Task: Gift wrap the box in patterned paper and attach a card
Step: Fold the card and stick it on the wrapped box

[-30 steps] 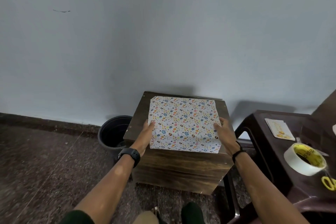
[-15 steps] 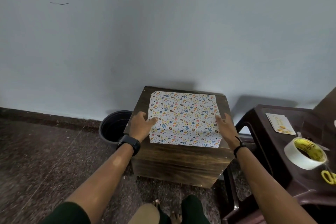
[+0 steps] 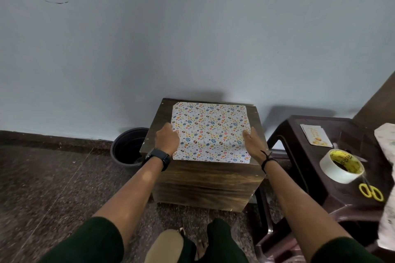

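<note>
We see thin, smooth patterned paper (image 3: 210,131) lying flat on a dark wooden box (image 3: 205,179) with streaky grain. Right of the box, a brown plastic stool (image 3: 316,134) looks shiny, and the tape roll (image 3: 342,165) on it looks glossy. Left of the box, a black plastic bucket (image 3: 126,147) looks dull. The floor (image 3: 42,177) under the box is speckled stone.

1. Left hand (image 3: 166,142): black smartwatch (image 3: 159,158) sat on the wrist.
2. Right hand (image 3: 253,145): black cord bracelet (image 3: 267,159) (knotted, loose ends).
3. Dark green sleeves (image 3: 94,241) ended above the elbows.
4. Feet were bare.
</note>
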